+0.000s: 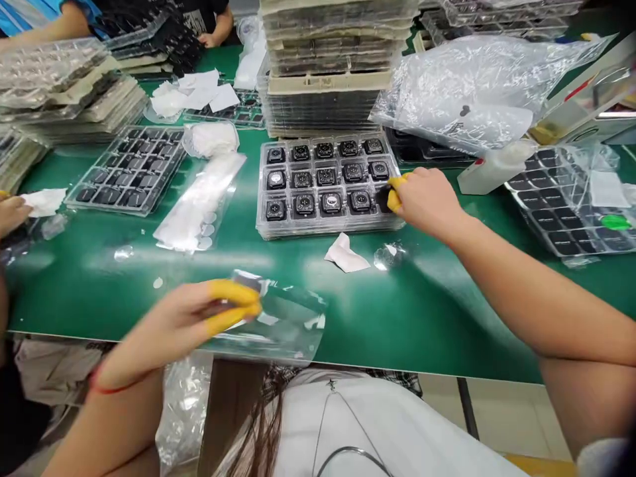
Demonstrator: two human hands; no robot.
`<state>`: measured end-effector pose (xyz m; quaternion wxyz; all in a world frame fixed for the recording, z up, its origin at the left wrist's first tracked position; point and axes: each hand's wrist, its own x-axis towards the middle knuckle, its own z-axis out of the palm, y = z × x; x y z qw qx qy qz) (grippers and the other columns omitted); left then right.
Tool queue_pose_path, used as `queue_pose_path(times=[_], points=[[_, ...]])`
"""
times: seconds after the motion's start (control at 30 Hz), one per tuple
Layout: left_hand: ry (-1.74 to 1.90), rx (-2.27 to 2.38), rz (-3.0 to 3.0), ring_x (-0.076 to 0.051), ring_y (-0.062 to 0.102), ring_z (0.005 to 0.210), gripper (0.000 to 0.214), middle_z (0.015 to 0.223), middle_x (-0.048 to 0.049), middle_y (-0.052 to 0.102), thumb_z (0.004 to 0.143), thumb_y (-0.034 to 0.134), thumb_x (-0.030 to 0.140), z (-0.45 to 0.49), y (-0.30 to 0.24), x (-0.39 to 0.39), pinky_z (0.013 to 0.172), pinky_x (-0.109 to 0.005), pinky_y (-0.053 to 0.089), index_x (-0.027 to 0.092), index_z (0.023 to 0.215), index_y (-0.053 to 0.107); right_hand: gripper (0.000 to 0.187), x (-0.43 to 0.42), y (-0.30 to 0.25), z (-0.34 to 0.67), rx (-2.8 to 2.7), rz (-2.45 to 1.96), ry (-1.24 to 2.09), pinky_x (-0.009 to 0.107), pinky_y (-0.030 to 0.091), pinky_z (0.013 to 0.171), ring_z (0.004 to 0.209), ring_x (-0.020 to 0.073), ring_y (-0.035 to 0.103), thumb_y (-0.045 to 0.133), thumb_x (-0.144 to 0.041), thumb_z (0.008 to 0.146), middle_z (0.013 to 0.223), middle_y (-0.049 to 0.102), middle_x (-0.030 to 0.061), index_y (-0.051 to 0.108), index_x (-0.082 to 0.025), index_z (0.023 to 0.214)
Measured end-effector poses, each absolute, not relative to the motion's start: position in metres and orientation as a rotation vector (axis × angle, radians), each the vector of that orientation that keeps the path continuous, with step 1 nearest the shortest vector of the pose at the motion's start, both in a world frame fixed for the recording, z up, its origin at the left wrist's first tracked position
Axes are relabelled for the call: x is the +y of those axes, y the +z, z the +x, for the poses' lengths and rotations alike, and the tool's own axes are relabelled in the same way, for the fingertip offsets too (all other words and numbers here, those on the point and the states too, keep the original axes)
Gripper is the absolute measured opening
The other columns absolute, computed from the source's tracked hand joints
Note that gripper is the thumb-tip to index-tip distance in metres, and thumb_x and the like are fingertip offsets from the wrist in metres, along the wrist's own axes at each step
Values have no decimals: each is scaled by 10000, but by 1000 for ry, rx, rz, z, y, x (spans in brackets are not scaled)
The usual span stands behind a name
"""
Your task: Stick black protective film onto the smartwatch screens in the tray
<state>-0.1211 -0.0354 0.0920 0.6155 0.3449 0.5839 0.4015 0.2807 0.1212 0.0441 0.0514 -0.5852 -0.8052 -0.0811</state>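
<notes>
Head view: I'm watching the left hand (169, 324) pinching a limp, slippery clear plastic film (283, 324) at 7 o'clock, best held by its edge; the right hand (427, 202) is pinching a fragile dark watch body (383, 199) at 3 o'clock, in a clear tray (318, 228).

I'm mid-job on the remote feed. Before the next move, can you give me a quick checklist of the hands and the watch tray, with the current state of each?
1. Left hand pinching the clear plastic sleeve: ok.
2. Right hand touching the dark watch unit at the bottom row's right end: ok; whether it is gripped: cannot tell.
3. Yellow finger cots on both hands: ok.
4. Clear plastic tray with a unit in every visible pocket: ok.
5. Matching unit faces: not ok; the middle row's left unit looks paler.
6. Protective film on the faces: cannot tell.
</notes>
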Motion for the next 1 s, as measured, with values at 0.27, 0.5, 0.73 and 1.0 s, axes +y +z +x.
queue_pose_path(times=[0.27, 0.5, 0.73, 1.0], points=[[696, 804, 1167, -140, 652, 771, 860, 835, -7, 678, 744, 760, 114, 20, 10, -21, 717, -250, 540, 253, 1474, 326, 265, 21, 39, 228, -1979, -1388, 790, 324, 516, 731, 828, 196, 639, 443, -309, 946, 951, 684, 40, 586, -225, 1153], [704, 755, 1219, -185, 611, 1001, 555, 1155, -69, 586, 776, 758, 232, 27, -21, -19, 827, -299, 535, 243, 1254, 476, 221, -14, 21, 214, -2413, -1084, 446, 382, 444, 730, 841, 242, 587, 522, -233, 946, 902, 685, 80, 701, -228, 816], [521, 783, 1130, -125, 583, 876, 525, 1016, -22, 544, 785, 746, 223, 11, -6, -10, 782, -274, 523, 235, 1215, 445, 214, 23, 11, 252, -2294, -1919, 252, 464, 451, 725, 892, 360, 586, 557, -180, 880, 922, 660, 188, 699, -113, 1025], [562, 872, 1167, -126, 629, 831, 524, 971, -17, 598, 752, 750, 249, 9, -3, -10, 767, -275, 563, 229, 1202, 481, 135, 29, -3, 210, -2409, -1498, 464, 343, 410, 662, 753, 216, 543, 545, -189, 903, 802, 632, 76, 661, -179, 834]])
